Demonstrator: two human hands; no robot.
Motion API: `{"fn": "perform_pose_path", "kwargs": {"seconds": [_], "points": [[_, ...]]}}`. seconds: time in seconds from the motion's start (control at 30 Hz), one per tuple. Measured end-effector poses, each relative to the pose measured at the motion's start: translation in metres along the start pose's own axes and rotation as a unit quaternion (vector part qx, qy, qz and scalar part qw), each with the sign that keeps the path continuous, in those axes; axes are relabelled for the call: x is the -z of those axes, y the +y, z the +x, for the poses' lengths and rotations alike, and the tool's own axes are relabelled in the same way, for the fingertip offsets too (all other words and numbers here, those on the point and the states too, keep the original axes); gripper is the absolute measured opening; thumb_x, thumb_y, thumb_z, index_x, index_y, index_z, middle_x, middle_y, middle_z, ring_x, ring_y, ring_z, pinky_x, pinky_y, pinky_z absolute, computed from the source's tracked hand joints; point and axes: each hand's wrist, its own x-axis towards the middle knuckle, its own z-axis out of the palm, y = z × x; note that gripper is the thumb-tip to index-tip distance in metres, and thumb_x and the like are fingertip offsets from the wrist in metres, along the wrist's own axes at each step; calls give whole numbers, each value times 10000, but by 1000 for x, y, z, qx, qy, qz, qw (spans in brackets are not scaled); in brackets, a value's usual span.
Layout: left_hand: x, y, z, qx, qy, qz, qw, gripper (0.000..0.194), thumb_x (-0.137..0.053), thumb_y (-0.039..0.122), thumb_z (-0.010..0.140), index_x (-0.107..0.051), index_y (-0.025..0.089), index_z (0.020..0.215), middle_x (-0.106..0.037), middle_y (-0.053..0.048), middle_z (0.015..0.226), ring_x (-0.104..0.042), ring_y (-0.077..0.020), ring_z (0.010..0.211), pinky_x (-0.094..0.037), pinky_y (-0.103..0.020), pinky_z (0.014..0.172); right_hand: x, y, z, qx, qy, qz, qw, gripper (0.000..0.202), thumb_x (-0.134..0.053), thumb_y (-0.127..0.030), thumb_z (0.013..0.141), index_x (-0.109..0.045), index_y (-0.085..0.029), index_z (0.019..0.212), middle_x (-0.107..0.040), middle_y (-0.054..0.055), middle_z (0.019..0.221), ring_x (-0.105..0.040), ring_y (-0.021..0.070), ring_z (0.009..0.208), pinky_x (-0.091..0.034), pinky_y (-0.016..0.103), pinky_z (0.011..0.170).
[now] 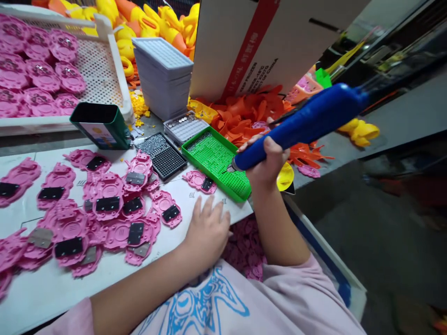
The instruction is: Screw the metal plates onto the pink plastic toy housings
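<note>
In my right hand (267, 160) is a blue electric screwdriver (296, 125), tilted so its bit hangs over a green perforated tray (244, 191) of small screws. My left hand (208, 226) lies flat on the white work surface with fingers spread, holding nothing. Just beyond its fingertips is a pink plastic casing (199, 180) with a black plate on it. More pink casings (108, 193) with black or grey plates are heaped to the left. A black grid tray (162, 156) of small metal parts sits beside the green one.
Behind stand a stack of white trays (164, 79), a dark green tin (101, 125) and a white basket (120, 88) of pink parts. A large carton (223, 51) rises beyond orange-red pieces (244, 114). Pink parts (246, 244) fill a space below the table edge.
</note>
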Motion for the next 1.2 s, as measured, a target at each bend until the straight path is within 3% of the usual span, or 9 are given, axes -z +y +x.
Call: {"fn": "perform_pose_path", "kwargs": {"seconds": [0.1, 0.27, 0.47, 0.63, 0.77, 0.87, 0.97, 1.1, 1.2], "points": [[1, -4, 15, 101, -48, 64, 992, 549, -574, 453, 852, -551, 120, 1289, -450, -183, 1424, -315, -396, 1360, -235, -611, 1097, -3, 13, 4, -14, 5, -2, 1000, 217, -632, -386, 652, -508, -208, 658, -567, -55, 566, -569, 102, 446, -485, 261, 477], [-4, -10, 27, 126, -104, 78, 984, 713, -557, 553, 835, -436, 124, 1392, -342, -192, 1488, -262, -382, 1390, -217, -551, 1127, -2, 25, 2, -27, -3, 6, 1000, 220, -663, -373, 651, -537, -193, 661, -578, -57, 548, -569, 103, 427, -505, 268, 474], [-5, -13, 16, 93, -67, 74, 991, 641, -626, 441, 822, -488, 93, 1342, -486, -198, 1387, -395, -387, 1308, -312, -548, 1078, -1, 28, 2, -26, -18, 3, 999, 224, -678, -374, 654, -562, -184, 626, -577, -46, 547, -571, 105, 438, -495, 257, 451], [1, -15, 3, 37, -23, 45, 998, 364, -630, 294, 816, -629, 103, 1126, -625, -157, 1142, -526, -335, 1129, -379, -543, 1008, -2, 27, 3, -33, -50, 12, 998, 209, -684, -366, 632, -574, -190, 605, -573, -39, 547, -568, 110, 441, -481, 256, 434], [-2, -16, -10, -9, 18, 15, 1000, 169, -595, 241, 827, -663, 139, 944, -648, -114, 992, -543, -295, 1038, -400, -533, 966, -2, 29, 4, -26, -55, 8, 998, 196, -671, -354, 648, -566, -191, 616, -573, -32, 556, -567, 113, 441, -470, 259, 436], [-11, -18, -21, -36, 63, 6, 997, 182, -586, 229, 827, -656, 151, 976, -639, -123, 1102, -511, -315, 1096, -401, -533, 952, -1, 26, 5, -19, -46, 6, 999, 194, -638, -363, 669, -548, -198, 620, -569, -35, 560, -570, 112, 441, -472, 262, 453], [-18, -20, -28, -22, 81, 13, 996, 269, -625, 262, 811, -643, 163, 1061, -593, -153, 1227, -485, -336, 1162, -383, -540, 978, 2, 15, 8, -15, -41, 18, 999, 189, -608, -394, 668, -543, -217, 677, -561, -42, 565, -566, 120, 445, -473, 275, 464], [-19, -21, -28, 26, 58, 6, 998, 497, -697, 373, 771, -580, 179, 1212, -519, -204, 1327, -480, -348, 1214, -389, -514, 1003, 6, -9, 5, 9, -37, 11, 999, 211, -566, -433, 674, -557, -243, 766, -553, -50, 595, -558, 119, 473, -462, 273, 482], [-19, -21, -26, 44, 30, -7, 999, 545, -701, 437, 759, -573, 179, 1222, -485, -224, 1363, -472, -354, 1244, -396, -502, 1011, 7, -26, -10, 6, -53, 6, 999, 216, -544, -449, 683, -570, -262, 788, -537, -46, 612, -536, 121, 484, -459, 281, 491]]}}
